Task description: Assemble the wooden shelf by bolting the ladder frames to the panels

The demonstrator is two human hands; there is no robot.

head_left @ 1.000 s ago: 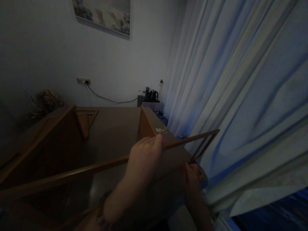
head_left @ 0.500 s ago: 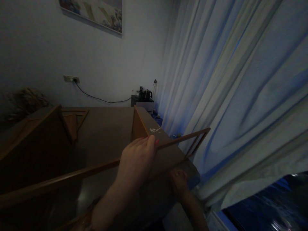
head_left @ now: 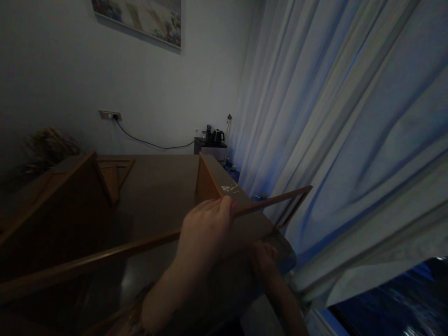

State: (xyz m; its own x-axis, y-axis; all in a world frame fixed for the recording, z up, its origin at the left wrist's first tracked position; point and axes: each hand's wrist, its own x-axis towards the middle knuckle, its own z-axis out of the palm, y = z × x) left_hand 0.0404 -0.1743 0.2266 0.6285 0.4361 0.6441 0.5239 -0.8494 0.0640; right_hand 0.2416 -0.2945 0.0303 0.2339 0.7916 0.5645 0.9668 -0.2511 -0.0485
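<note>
Wooden frame by the curtain, a hand on its rail

The left hand (head_left: 206,228) lies on the rail (head_left: 105,254) crossing the wooden frame (head_left: 157,196); the right hand (head_left: 264,259) sits lower, to its right. The curtain (head_left: 343,140) hangs right of the frame, with the kettle (head_left: 219,136) behind by the wall (head_left: 105,84), under the picture (head_left: 140,18).

the room was dim and grainy; cool bluish light seeped through the curtain (head_left: 350,140) on the right, the left sank into shadow, and edges bowed.
</note>
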